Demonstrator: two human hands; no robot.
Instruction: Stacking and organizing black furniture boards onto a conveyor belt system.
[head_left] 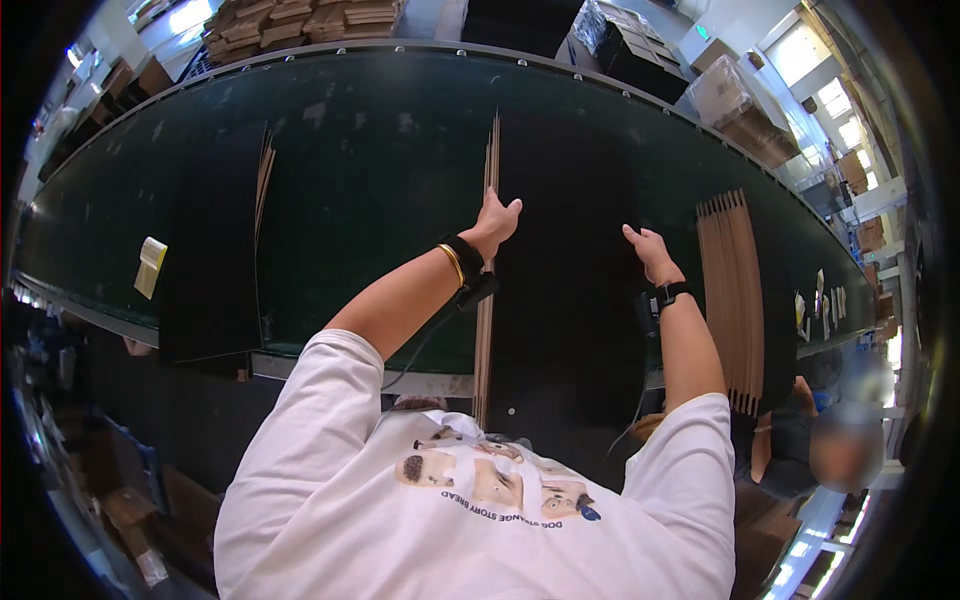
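Black cardboard sheets [570, 220] lie stacked between the hands, their near end reaching past the edge of the green worktop [370, 140]. The left hand [493, 222] is closed over the stack's brown left edge, thumb on top; the right hand [655, 254] is at the opposite edge, its fingers hidden, so I cannot tell whether it grips. Handling seems part-way: the sheets look gathered, but not yet fully on the worktop. Left of the left hand, another black stack [208, 240], and right of the right hand, a thicker brown-edged stack [732, 300], appear already set out.

This looks like a factory workshop: 1 long green worktable [370, 130], stacked cardboard [300, 20], plastic-wrapped cartons [740, 112].
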